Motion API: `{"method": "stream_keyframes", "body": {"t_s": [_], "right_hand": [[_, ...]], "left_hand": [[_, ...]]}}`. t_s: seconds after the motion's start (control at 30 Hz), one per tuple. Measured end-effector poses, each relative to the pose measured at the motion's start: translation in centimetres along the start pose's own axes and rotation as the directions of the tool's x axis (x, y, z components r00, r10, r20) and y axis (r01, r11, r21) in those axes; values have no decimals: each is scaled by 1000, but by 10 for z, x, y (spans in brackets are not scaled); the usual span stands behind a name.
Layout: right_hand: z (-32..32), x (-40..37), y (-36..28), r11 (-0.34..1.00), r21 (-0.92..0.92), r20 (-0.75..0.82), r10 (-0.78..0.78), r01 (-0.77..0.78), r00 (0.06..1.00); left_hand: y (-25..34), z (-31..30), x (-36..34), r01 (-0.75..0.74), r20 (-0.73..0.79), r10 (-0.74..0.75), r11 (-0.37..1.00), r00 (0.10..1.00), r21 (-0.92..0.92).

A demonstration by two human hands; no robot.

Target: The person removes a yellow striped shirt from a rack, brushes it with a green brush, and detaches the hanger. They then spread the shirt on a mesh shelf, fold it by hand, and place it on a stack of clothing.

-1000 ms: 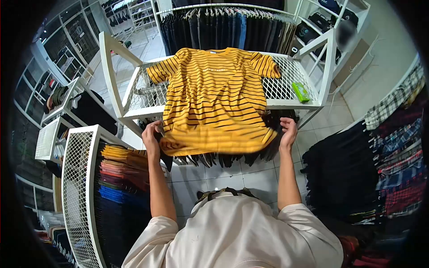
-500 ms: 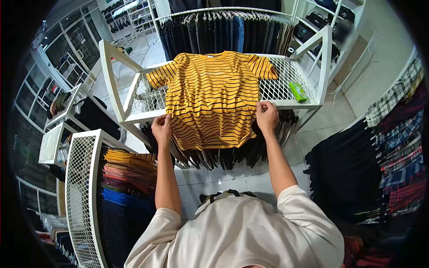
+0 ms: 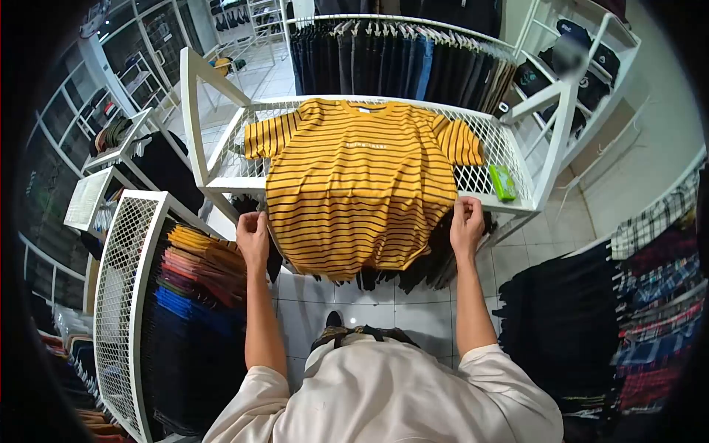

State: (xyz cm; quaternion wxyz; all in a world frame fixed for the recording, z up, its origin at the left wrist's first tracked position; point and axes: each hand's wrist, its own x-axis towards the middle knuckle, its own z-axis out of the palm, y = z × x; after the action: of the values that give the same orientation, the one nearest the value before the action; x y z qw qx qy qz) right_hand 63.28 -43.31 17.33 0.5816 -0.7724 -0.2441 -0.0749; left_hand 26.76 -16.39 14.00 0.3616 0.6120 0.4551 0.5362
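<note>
A yellow T-shirt (image 3: 362,177) with dark stripes and small white lettering on the chest lies face up on a white mesh rack top (image 3: 255,168). Its neck and sleeves are at the far side, and its lower part hangs over the near edge. At the shirt's left side, my left hand (image 3: 253,240) is closed in a pinch on the edge of the cloth. My right hand (image 3: 467,225) pinches the opposite side, just below the rack's front rail. The fabric between my hands is fairly flat, with loose folds near the hem.
A small green packet (image 3: 503,182) rests on the mesh at the right. Dark trousers (image 3: 362,63) hang on a rail behind. Folded-over coloured garments (image 3: 199,273) fill a rack at my left; plaid shirts (image 3: 657,317) hang at my right. White posts rise at the rack's ends.
My hands have moved farther apart, drawing the shirt wider and smoothing many creases. The chest lettering shows more clearly. The camera view has shifted, so the rack sits lower in the picture.
</note>
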Motion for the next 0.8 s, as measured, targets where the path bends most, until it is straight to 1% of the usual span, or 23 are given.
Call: {"method": "stream_keyframes", "body": {"t_s": [0.03, 0.07, 0.1, 0.13, 0.2, 0.23, 0.27, 0.3, 0.33, 0.37, 0.4, 0.43, 0.47, 0.5, 0.53, 0.6, 0.63, 0.67, 0.7, 0.73, 0.77, 0.8], "right_hand": [[6, 13, -8, 994, 27, -7, -110, 110, 994], [13, 23, -15, 976, 53, -16, -213, 213, 977], [18, 38, -20, 973, 15, 29, -233, 232, 972], [26, 54, -27, 960, -7, 35, -280, 281, 959], [47, 89, -38, 928, -61, 77, -363, 368, 928], [60, 107, -40, 894, -92, 104, -429, 438, 897], [75, 126, -40, 853, -124, 134, -491, 506, 861], [91, 144, -36, 830, -113, 176, -524, 546, 834], [105, 160, -35, 858, -121, 262, -457, 499, 850], [118, 173, -33, 828, -184, 314, -462, 530, 830], [131, 187, -30, 791, -244, 360, -464, 561, 810], [144, 201, -23, 785, -255, 343, -472, 564, 812], [157, 213, -16, 743, -327, 388, -458, 584, 800], [168, 223, -11, 694, -394, 435, -437, 603, 787], [179, 232, -7, 714, -463, 445, -326, 526, 834], [192, 240, -2, 673, -526, 416, -330, 520, 847], [195, 244, -4, 671, -529, 415, -330, 520, 848], [195, 245, -5, 672, -560, 442, -252, 484, 861], [196, 244, -5, 671, -591, 464, -171, 447, 869], [197, 245, -2, 672, -592, 464, -167, 445, 870], [196, 248, -2, 691, -550, 471, -205, 468, 858], [195, 252, -2, 708, -506, 477, -245, 492, 844]], "left_hand": [[14, 5, 7, -35, 33, 35, 999, 999, 2], [26, 11, 15, -38, 61, 36, 999, 997, 29], [26, 21, 31, -112, 72, 108, 992, 992, 51], [31, 30, 48, -185, 92, 178, 980, 980, 72], [48, 50, 84, -322, 190, 287, 927, 939, 192], [52, 62, 107, -378, 259, 322, 901, 911, 211], [55, 75, 128, -467, 330, 371, 837, 868, 286], [60, 88, 147, -514, 388, 390, 805, 835, 296], [64, 101, 167, -562, 445, 408, 770, 797, 301], [54, 117, 191, -588, 482, 410, 748, 774, 307], [48, 131, 209, -600, 479, 429, 745, 766, 292], [45, 145, 225, -615, 496, 425, 721, 757, 321], [40, 159, 240, -627, 515, 416, 696, 750, 350], [34, 171, 252, -606, 526, 381, 708, 760, 363], [27, 183, 261, -610, 525, 389, 709, 757, 354], [15, 200, 274, -652, 553, 410, 666, 725, 362], [10, 207, 274, -650, 545, 405, 651, 734, 392], [6, 210, 278, -649, 549, 402, 652, 733, 391], [3, 212, 281, -674, 614, 372, 635, 696, 378], [3, 212, 283, -698, 675, 342, 618, 654, 363], [2, 212, 286, -713, 674, 390, 636, 628, 296], [9, 209, 285, -713, 672, 391, 635, 629, 298]]}}
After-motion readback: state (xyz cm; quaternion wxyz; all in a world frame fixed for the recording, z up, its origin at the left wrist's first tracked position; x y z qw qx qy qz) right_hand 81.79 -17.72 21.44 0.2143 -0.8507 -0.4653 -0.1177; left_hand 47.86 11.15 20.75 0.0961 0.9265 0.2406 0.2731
